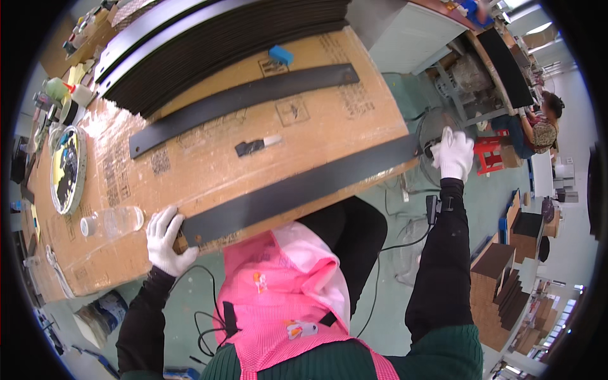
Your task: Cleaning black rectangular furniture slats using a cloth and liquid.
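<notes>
A long dark grey strip [297,183] with a small hole near each end lies slantwise along the table's near edge. My left hand [166,239], in a white glove, holds its left end, thumb below and fingers above. At the strip's right end, just past the table edge, is my right hand [455,155], also gloved. Its fingers are curled, with a small dark thing by the fingertips that I cannot make out. Behind this strip lie a black marker-like piece with a pale tip [256,145] and a second dark strip [247,107].
A tall stack of dark strips [215,54] stands at the back, with a blue block [280,55] before it. A clear bottle [114,221] lies at left near a round tray [68,171]. A person [541,126] sits at far right by a red stool [489,155].
</notes>
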`<state>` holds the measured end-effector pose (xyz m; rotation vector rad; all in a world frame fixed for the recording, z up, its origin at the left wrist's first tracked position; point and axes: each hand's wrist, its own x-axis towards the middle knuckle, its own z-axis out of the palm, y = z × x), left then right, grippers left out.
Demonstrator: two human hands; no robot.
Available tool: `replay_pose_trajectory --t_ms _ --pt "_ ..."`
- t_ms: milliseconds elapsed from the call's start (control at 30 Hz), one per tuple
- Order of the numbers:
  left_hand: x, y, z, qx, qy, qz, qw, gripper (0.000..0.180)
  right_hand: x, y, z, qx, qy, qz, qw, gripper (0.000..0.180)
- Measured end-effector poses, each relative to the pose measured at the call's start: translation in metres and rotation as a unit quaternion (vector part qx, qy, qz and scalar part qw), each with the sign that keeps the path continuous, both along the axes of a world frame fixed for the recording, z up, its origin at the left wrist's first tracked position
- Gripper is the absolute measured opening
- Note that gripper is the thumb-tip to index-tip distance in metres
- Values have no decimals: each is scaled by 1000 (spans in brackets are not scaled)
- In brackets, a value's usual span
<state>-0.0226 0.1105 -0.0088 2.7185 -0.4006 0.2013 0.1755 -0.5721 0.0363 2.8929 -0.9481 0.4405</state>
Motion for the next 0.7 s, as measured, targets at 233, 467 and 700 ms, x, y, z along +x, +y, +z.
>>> replay_pose_trajectory --t_ms 233,467,700 --pt "3 3 -4 -3 -5 -2 1000 74 -63 200 -66 -58 -136 292 945 24" --pt "3 3 -11 -3 -10 -11 1000 76 -158 387 -64 141 -109 593 785 22" --pt "4 0 0 -7 -15 6 1000 76 -66 121 -57 173 -116 335 919 18"
